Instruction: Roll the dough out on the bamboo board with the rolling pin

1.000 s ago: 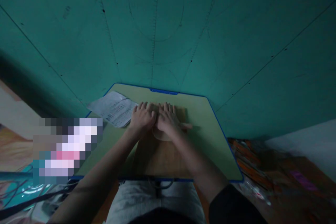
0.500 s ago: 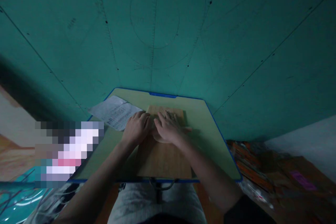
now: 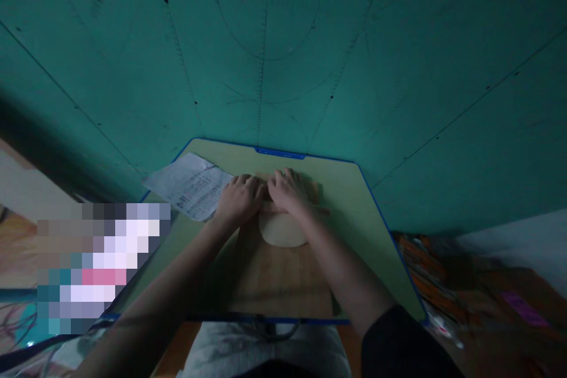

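Note:
A pale flat round of dough (image 3: 283, 231) lies on a wooden board (image 3: 274, 280) on a small green desk with a blue rim (image 3: 358, 207). My left hand (image 3: 239, 198) and my right hand (image 3: 290, 192) lie side by side, palms down, at the far edge of the dough. They press on a rolling pin, mostly hidden under them. Only the rolling pin's right end (image 3: 325, 210) pokes out past my right hand. The near half of the dough is uncovered.
A printed sheet of paper (image 3: 188, 184) lies on the desk's far left corner, just left of my left hand. A teal panelled wall (image 3: 283, 41) rises right behind the desk. Orange and mixed clutter (image 3: 443, 271) covers the floor at right.
My hands drew back toward me over the dough, then pushed away to its far edge. More of the dough now shows in front of them.

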A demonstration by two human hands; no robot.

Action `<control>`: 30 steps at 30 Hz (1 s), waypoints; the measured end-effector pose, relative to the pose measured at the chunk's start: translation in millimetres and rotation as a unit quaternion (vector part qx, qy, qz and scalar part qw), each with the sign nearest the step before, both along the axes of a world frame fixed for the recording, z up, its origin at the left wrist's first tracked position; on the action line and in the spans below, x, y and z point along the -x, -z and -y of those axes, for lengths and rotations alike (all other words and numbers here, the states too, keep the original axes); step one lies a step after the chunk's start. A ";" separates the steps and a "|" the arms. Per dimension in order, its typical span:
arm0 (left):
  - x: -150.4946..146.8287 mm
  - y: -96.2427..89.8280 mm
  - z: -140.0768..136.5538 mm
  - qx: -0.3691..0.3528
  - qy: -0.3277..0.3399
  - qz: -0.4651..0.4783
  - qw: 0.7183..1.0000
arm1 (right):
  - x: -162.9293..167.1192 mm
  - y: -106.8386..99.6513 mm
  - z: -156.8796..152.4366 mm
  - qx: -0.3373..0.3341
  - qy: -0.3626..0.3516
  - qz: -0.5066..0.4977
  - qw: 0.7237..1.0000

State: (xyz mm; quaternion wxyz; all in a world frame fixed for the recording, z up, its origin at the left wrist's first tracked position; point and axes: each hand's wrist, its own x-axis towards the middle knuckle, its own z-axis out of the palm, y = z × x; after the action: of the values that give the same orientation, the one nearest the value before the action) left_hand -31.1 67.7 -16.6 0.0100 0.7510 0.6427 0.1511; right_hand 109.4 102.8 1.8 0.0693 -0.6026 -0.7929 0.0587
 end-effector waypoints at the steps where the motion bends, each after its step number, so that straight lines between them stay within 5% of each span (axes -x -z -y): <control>1: 0.9 1.3 5.4 -0.003 0.015 -0.005 1.000 | -0.7 -0.4 7.3 0.008 -0.009 0.002 1.000; 8: 7.8 11.5 67.0 -0.052 0.100 0.014 0.994 | -10.7 -5.1 74.5 0.007 -0.110 0.031 0.993; 16: 8.7 19.5 121.1 -0.070 0.130 0.003 0.989 | -26.8 17.7 153.7 -0.106 -0.199 -0.013 0.974; 19: 7.9 22.4 119.9 -0.092 0.119 -0.021 0.988 | -42.6 17.6 154.7 -0.110 -0.207 -0.023 0.972; 30: -2.1 9.9 95.9 -0.086 0.096 -0.045 0.991 | -113.7 19.6 113.8 -0.120 -0.033 -0.045 0.991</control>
State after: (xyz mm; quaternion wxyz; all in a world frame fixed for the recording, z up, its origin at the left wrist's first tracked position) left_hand -28.9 -28.1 -26.5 -0.0692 0.8133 0.5521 0.1700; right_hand 223.1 -11.0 -17.8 0.1745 -0.5598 -0.8100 -0.0075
